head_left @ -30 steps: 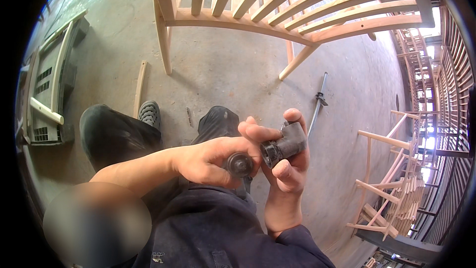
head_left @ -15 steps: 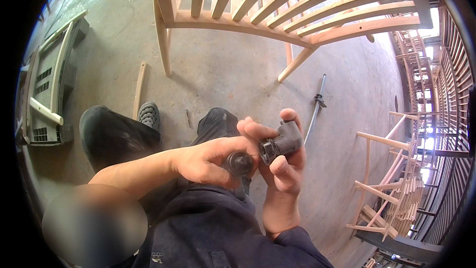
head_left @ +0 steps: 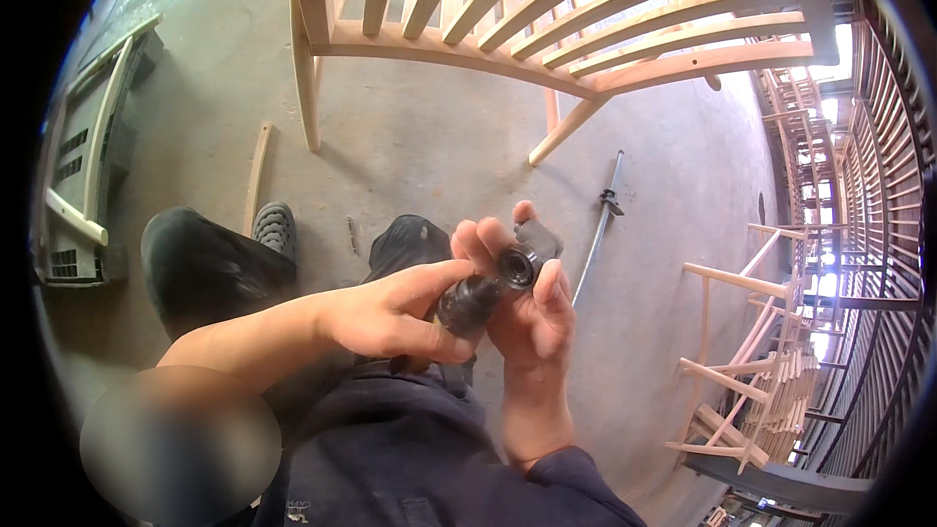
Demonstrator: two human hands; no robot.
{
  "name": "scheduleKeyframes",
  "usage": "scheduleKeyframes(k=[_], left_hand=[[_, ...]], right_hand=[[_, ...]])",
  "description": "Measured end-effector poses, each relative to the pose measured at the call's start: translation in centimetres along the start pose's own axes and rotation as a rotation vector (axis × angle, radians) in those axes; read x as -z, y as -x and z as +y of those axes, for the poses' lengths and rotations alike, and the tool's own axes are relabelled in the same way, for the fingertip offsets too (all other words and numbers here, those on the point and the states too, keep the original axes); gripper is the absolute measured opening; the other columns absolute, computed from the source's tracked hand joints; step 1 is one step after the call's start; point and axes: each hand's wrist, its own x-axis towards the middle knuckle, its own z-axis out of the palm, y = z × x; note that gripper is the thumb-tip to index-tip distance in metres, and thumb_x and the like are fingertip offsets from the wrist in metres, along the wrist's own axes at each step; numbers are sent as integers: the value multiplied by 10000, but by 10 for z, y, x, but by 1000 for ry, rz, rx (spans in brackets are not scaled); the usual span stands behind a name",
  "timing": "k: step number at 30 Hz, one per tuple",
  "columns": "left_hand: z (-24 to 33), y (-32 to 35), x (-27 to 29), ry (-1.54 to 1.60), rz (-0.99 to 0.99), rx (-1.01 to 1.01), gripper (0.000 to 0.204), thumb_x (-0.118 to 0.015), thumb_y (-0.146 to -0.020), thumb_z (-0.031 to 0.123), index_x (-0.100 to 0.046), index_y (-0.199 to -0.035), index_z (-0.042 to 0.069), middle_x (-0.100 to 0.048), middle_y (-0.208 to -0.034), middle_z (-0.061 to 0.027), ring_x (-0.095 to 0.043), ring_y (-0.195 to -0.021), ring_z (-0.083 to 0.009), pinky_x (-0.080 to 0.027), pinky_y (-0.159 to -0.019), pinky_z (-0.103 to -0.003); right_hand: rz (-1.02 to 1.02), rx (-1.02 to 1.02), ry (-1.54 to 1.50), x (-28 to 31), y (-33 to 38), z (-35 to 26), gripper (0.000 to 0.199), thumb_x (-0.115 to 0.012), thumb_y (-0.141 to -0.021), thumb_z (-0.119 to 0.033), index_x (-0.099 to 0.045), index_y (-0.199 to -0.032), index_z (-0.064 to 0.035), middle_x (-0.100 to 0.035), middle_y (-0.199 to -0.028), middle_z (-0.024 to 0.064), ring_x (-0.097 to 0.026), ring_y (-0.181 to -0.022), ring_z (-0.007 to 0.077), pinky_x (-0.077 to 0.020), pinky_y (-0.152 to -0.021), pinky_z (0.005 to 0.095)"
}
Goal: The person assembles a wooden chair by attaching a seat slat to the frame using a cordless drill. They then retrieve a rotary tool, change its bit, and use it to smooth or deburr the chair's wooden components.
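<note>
From where I stand, the left hand (head_left: 395,317) is wrapped around a black cylinder (head_left: 466,306), its thumb along the near side, with the rounded, ribbed end poking out toward the other hand. The right hand (head_left: 532,327) is palm up and gripping too: curled fingers and thumb cradle a dark fitting (head_left: 538,238), its round mouth turned up and partly leftward. Both things are held in front of the person's body, above the knees, the cylinder's end right beside the fitting's rim; I can't tell whether they touch.

Both look stiff and, I'd guess, have some weight for their size, though one hand manages each. The smooth body of the fitting could slip in dusty fingers, so I'd hold it by the thick middle and keep fingertips off the mouth. The cylinder seems best held as it is, around the barrel, leaving the ribbed end free. Neither strikes me as fragile, though a drop onto the hard floor (head_left: 420,171) might chip an edge.

Beyond the hands stands a slatted wooden frame (head_left: 459,57); a metal rod (head_left: 609,203) and a wood strip (head_left: 259,176) lie on the floor.
</note>
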Motion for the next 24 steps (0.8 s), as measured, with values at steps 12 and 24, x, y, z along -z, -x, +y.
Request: scheduleKeyframes(k=[12,24], left_hand=[[13,3,-5,59,37,36,445,-656,-1007,363,-454,-1213,24,-642,-847,-96,-637,-734,-164,-528,-685,-304],[21,2,-5,248,75,54,323,-520,-1051,325,-528,-1074,3,-630,-770,-134,-633,-651,-212,-518,-609,-318]], right_hand=[[-81,-68,34,2,-10,-7,785,-679,-990,-332,-215,-1545,-28,-570,-1416,278,-470,-1413,420,-316,-1218,544],[-37,-181,-75,15,-17,1,660,-451,-1083,-435,-259,-1567,-28,-476,-1552,157,-342,-1503,348,-222,-1262,542]])
